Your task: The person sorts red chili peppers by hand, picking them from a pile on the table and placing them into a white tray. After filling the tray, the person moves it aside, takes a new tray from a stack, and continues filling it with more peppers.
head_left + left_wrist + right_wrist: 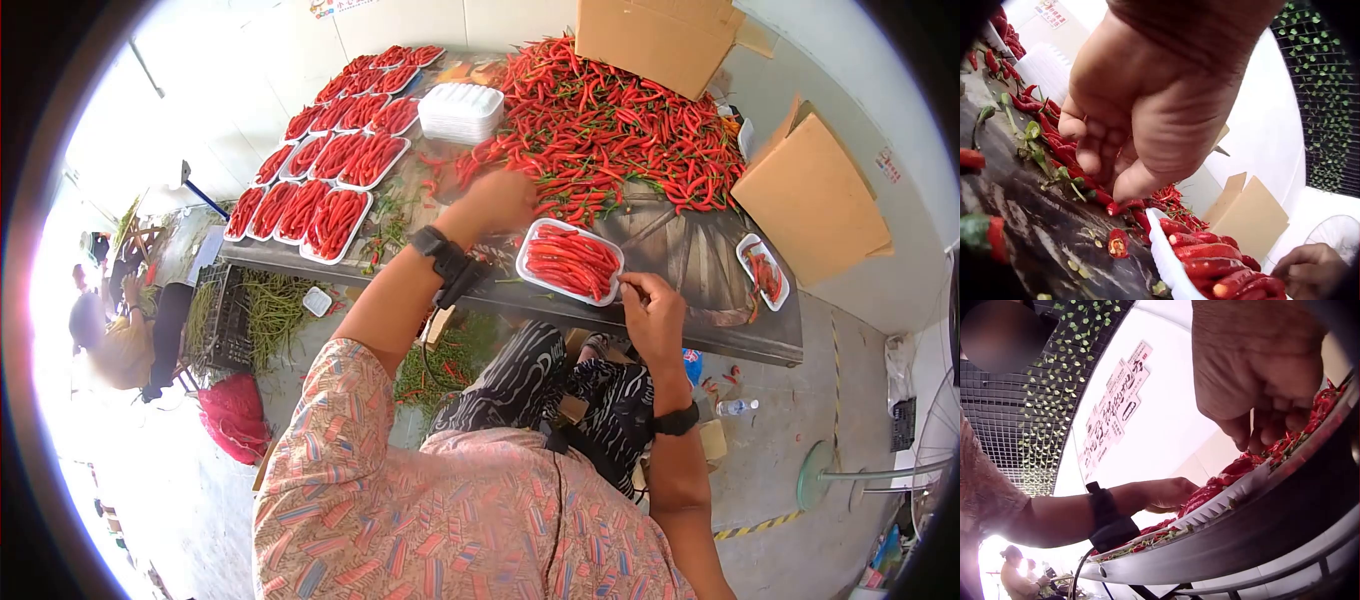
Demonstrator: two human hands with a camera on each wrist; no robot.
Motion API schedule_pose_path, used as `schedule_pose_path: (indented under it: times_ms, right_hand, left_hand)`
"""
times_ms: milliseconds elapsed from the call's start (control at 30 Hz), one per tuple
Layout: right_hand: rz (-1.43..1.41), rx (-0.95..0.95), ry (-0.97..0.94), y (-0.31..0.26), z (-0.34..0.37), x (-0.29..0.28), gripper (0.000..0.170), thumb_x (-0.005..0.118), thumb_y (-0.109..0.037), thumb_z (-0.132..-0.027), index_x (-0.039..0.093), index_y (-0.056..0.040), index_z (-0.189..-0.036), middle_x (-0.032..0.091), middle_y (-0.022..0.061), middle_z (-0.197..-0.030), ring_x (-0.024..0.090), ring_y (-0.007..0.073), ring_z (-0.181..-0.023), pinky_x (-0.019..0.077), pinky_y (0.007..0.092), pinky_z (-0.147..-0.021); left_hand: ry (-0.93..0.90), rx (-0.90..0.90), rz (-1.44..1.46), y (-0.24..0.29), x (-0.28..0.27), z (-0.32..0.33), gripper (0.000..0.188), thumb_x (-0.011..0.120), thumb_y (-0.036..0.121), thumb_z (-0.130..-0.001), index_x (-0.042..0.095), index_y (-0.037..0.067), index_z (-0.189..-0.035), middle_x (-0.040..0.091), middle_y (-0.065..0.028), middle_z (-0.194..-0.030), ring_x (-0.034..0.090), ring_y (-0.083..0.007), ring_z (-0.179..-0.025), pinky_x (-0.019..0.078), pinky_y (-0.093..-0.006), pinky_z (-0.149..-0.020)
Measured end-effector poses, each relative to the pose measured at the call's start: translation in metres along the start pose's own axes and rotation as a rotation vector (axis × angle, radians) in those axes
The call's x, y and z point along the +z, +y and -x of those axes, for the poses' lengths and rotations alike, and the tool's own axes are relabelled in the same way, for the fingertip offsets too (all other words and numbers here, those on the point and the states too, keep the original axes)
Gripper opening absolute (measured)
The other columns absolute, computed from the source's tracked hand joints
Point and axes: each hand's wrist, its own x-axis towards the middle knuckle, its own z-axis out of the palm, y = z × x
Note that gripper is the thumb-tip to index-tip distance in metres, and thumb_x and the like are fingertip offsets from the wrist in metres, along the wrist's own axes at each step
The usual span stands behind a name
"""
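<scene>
A white tray of red chilies (572, 262) sits near the table's front edge. My right hand (657, 315) is at its right end, thumb and forefinger pinching the rim; in the right wrist view that hand (1260, 369) hangs with bent fingers over the tray's end. Just left of the tray, my left hand (500, 203) is low over the tabletop. The left wrist view shows the left hand (1154, 106) with curled fingers, its thumb tip against a red chili (1115, 208); the forefinger's contact is partly hidden. Chilies lie lengthwise in the tray (1163, 256).
Filled chili trays (335, 222) stand in rows at the left. Behind are stacked white trays (460, 112) and a large chili heap (620, 125). A small tray (763, 272) stands at the right, near cardboard boxes (815, 190). Stems and cut pieces litter the tabletop (1041, 219).
</scene>
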Motion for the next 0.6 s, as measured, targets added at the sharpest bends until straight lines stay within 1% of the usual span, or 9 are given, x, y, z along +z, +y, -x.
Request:
schedule_pose_path:
  times_ms: [67, 200, 267, 367, 400, 467, 500, 533, 600]
  right_hand:
    - [-0.006, 0.009, -0.015, -0.004, 0.0, 0.001, 0.013, 0.061, -0.004, -0.08, 0.069, 0.0004, -0.09, 0.066, 0.0144, -0.084, 0.065, 0.0245, -0.071, 0.049, 0.03, -0.066]
    - [-0.024, -0.002, -0.023, -0.01, 0.0, 0.007, 0.013, 0.062, -0.004, -0.08, 0.069, 0.0, -0.09, 0.067, 0.0143, -0.085, 0.065, 0.0247, -0.072, 0.0495, 0.0303, -0.067]
    - [-0.027, -0.032, -0.023, -0.014, -0.001, 0.008, 0.013, 0.062, -0.004, -0.08, 0.069, -0.0003, -0.09, 0.067, 0.0144, -0.085, 0.065, 0.0249, -0.073, 0.0496, 0.0309, -0.067]
    - [-0.012, -0.047, -0.035, -0.019, -0.001, 0.005, 0.013, 0.063, -0.005, -0.08, 0.069, -0.0002, -0.09, 0.067, 0.0145, -0.085, 0.066, 0.0254, -0.074, 0.0498, 0.0315, -0.068]
    - [-0.013, -0.045, -0.032, -0.02, 0.0, 0.004, 0.013, 0.063, -0.005, -0.08, 0.069, -0.0002, -0.09, 0.067, 0.0145, -0.085, 0.066, 0.0254, -0.074, 0.0498, 0.0315, -0.068]
    - [-0.027, -0.049, -0.035, -0.024, 0.001, 0.003, 0.013, 0.062, -0.005, -0.08, 0.068, 0.0, -0.091, 0.067, 0.0147, -0.084, 0.066, 0.0255, -0.074, 0.0497, 0.0316, -0.068]
    - [-0.03, -0.046, -0.036, -0.027, 0.001, 0.004, 0.013, 0.062, -0.005, -0.08, 0.068, 0.0, -0.091, 0.067, 0.0147, -0.084, 0.066, 0.0255, -0.074, 0.0497, 0.0316, -0.068]
    - [-0.065, -0.037, -0.045, -0.03, 0.0, 0.005, 0.013, 0.062, -0.005, -0.08, 0.068, 0.0, -0.091, 0.067, 0.0145, -0.084, 0.066, 0.0256, -0.074, 0.0498, 0.0315, -0.068]
    - [-0.105, -0.026, -0.051, -0.034, -0.001, 0.013, 0.013, 0.062, -0.005, -0.08, 0.068, 0.0, -0.091, 0.067, 0.0144, -0.084, 0.066, 0.0257, -0.074, 0.0498, 0.0313, -0.068]
  left_hand:
    - [0.007, 0.03, 0.091, -0.01, 0.006, -0.001, 0.043, 0.045, 0.052, -0.092, 0.047, 0.039, -0.133, 0.066, -0.0134, -0.095, 0.064, -0.0329, -0.083, 0.0498, -0.0424, -0.075]
    - [0.104, 0.07, 0.045, -0.007, 0.016, -0.006, 0.044, 0.045, 0.053, -0.092, 0.045, 0.039, -0.134, 0.066, -0.0129, -0.096, 0.064, -0.0325, -0.084, 0.0498, -0.0419, -0.076]
    - [0.053, -0.082, 0.024, -0.001, 0.012, -0.007, 0.04, 0.05, 0.053, -0.089, 0.061, 0.032, -0.122, 0.067, -0.0142, -0.094, 0.064, -0.0322, -0.083, 0.05, -0.0414, -0.074]
    - [0.033, -0.176, -0.027, -0.001, -0.019, 0.013, 0.034, 0.058, 0.047, -0.084, 0.072, 0.019, -0.097, 0.067, -0.0147, -0.089, 0.064, -0.0318, -0.08, 0.0494, -0.0413, -0.071]
    - [0.033, -0.173, -0.029, -0.009, -0.019, 0.018, 0.034, 0.058, 0.047, -0.084, 0.072, 0.019, -0.097, 0.067, -0.0147, -0.089, 0.064, -0.0318, -0.08, 0.0494, -0.0413, -0.071]
    - [0.191, -0.133, 0.242, -0.023, -0.026, 0.03, 0.029, 0.066, 0.039, -0.078, 0.07, 0.01, -0.076, 0.066, -0.0142, -0.082, 0.064, -0.0299, -0.074, 0.0485, -0.0407, -0.067]
    - [0.228, -0.172, 0.38, -0.022, -0.031, 0.038, 0.02, 0.068, 0.025, -0.079, 0.067, 0.005, -0.076, 0.066, -0.0081, -0.074, 0.061, -0.0208, -0.066, 0.0468, -0.0346, -0.062]
    - [0.225, -0.174, 0.377, -0.02, -0.031, 0.045, 0.02, 0.068, 0.025, -0.079, 0.067, 0.005, -0.076, 0.066, -0.0081, -0.074, 0.061, -0.0208, -0.066, 0.0468, -0.0346, -0.062]
    - [0.252, -0.247, 1.032, -0.015, -0.03, 0.058, 0.011, 0.067, 0.015, -0.083, 0.067, 0.004, -0.084, 0.063, -0.0007, -0.074, 0.057, -0.01, -0.065, 0.0443, -0.0261, -0.06]
